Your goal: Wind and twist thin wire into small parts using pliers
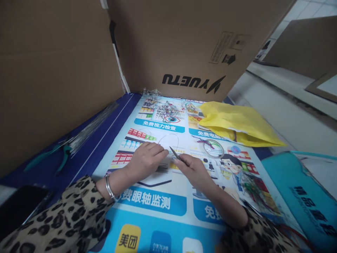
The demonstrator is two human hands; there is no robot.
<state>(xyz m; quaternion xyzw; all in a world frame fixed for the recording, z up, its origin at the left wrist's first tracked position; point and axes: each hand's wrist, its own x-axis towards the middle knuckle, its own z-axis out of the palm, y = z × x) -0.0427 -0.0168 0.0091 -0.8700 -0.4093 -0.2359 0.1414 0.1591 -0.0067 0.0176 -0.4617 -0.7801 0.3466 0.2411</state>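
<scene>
My left hand (147, 160), a silver bangle on its wrist, is closed in a pinch above the printed sheet. A thin looped wire (168, 135) arches up from its fingertips and curves over toward my right hand. My right hand (193, 170) is closed around a slim pointed metal tool (174, 153). The tool's tip points up and left, close to the left fingertips. Whether the tip touches the wire I cannot tell. Small dark strips (162, 168) show on the sheet just below the left hand.
Cardboard walls (168, 42) rise behind and at left. Teal-handled pliers (64, 158) and a bundle of wires (91, 130) lie left. Tangled wire pieces (170, 109) sit at the back. A tape roll (223, 150), yellow bag (242, 123) and teal pouch (295, 182) are right; a phone (23, 203) lies left.
</scene>
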